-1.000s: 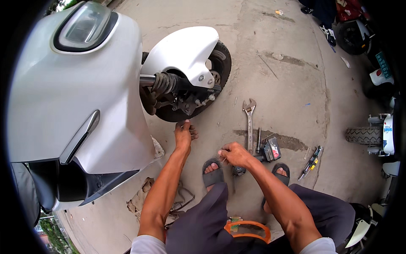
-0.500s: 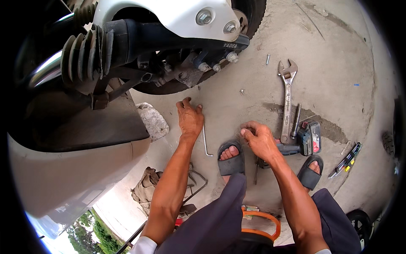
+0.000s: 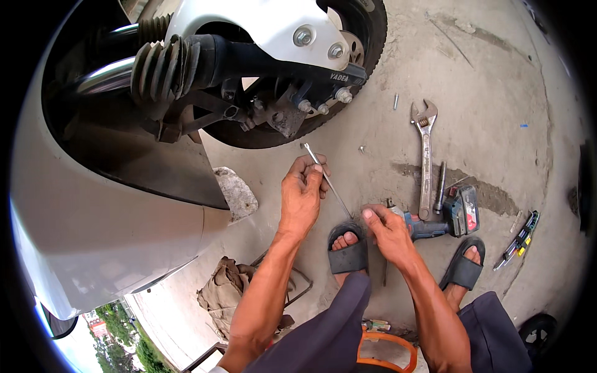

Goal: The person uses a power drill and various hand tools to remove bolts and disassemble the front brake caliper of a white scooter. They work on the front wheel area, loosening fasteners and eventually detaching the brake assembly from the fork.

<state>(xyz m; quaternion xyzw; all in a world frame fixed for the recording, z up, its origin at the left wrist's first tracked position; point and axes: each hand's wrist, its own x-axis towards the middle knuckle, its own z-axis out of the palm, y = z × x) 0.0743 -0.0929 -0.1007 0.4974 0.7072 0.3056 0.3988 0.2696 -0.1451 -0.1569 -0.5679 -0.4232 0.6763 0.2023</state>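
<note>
Below the wheel (image 3: pixel 367 37), left hand (image 3: pixel 301 196) grips a hex key (image 3: pixel 326 179); right hand (image 3: pixel 385 230) seemingly pinches its end.

A thin silver L-shaped hex key (image 3: pixel 326 179), slanted, is pinched mid-shaft, short bent end uppermost.

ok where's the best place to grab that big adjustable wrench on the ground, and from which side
Probably the long straight handle of the adjustable wrench, around its middle, coming from above. It lies flat on the concrete floor, jaw end pointing away from the person. A thin metal rod lies close along its right side, so the fingers have more room nearer the jaw end. The right hand is nearest.
</note>
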